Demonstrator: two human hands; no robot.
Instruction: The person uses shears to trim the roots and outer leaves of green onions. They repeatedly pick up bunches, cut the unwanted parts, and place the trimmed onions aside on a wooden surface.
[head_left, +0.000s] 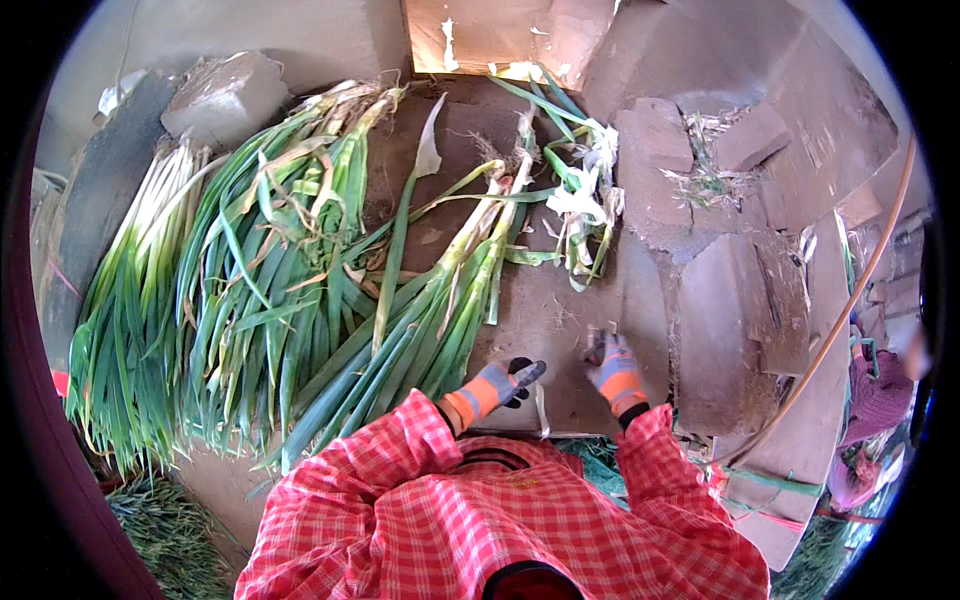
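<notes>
My left hand (495, 388), in an orange and grey work glove with dark fingertips, hovers over the brown work surface (540, 322) with fingers apart and nothing visible in it. A pale strip of peel (541, 411) lies just beside it. My right hand (619, 371), gloved alike, is at the surface further right with its fingers bent; whether it holds something small is unclear. Left of my hands lie several long green onions (450, 300) with dry outer leaves and roots. Beyond the hands sits a heap of stripped white and green peelings (581, 202).
A larger pile of untrimmed green onions (277, 225) and a bundle with clean white stems (142, 255) lie left. A stone block (225, 97) stands behind them. Bricks (752, 137) and a curved hose (862, 300) are at right. Another person's purple sleeve (881, 394) shows at far right.
</notes>
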